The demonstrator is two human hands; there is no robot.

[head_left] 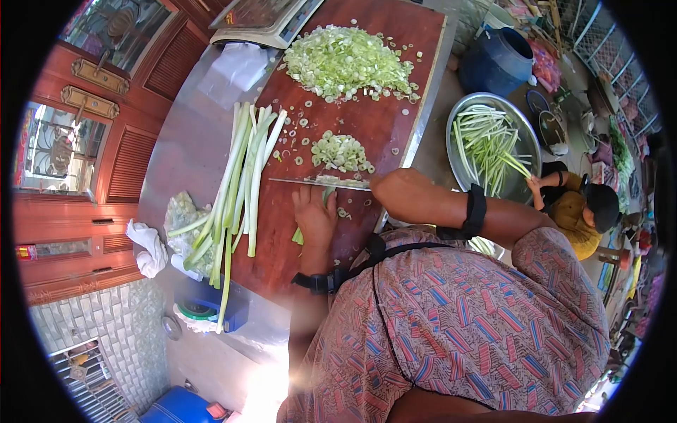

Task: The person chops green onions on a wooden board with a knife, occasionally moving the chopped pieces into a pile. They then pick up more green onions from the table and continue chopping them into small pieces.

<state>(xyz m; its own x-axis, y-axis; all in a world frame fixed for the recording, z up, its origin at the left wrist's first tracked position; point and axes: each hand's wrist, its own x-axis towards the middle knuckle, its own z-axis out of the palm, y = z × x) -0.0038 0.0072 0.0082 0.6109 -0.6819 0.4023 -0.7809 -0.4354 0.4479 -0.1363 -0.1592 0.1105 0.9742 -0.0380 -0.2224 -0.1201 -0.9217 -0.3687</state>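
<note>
On the red board: a large heap of sliced green onion (345, 62) is lying toward the far end, and a smaller heap (341, 153) is sitting just beyond the knife.
Knife: the blade (310, 182) is lying across the board (282, 243), with slices clinging along it.
Right hand (389, 192): the fingers are closing around the knife's handle end, hiding the handle.
Left hand (312, 211): the bent fingers are gripping short green stalks (298, 235) against the board, close beside the blade.
Whole stalks (243, 166): a long bundle is resting left of the left hand, its leafy ends hanging past the board's edge.
Beside the bundle: a clear bag (189, 229) is holding pale contents, too blurred to name.
Right of the board: a metal basin (493, 141) is holding more green onions (486, 134).
Co-worker (575, 218): a person in a mustard top and dark cap is grasping stalks over the basin.
</note>
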